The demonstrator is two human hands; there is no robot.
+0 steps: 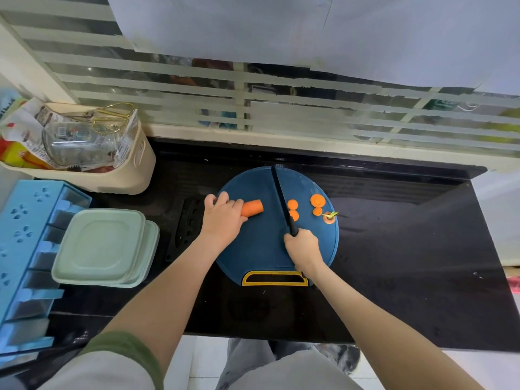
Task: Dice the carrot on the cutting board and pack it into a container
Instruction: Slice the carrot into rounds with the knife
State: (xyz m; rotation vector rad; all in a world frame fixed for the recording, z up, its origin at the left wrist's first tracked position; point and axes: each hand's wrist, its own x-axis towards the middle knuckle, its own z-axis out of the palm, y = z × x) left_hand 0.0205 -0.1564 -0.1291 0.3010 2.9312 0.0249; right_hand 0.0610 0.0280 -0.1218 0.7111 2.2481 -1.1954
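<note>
I'm over a glossy black counter [408, 249] w/ a cream sill [309, 143] behind it, then a window [197, 80] w/ frosted horiz stripes and white paper [281, 26] taped over its top, daylight glaring off the counter, pale tile floor [202, 358] below.

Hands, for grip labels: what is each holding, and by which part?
Left hand grips the carrot by its left end; right hand holds the black knife by its handle.
</note>
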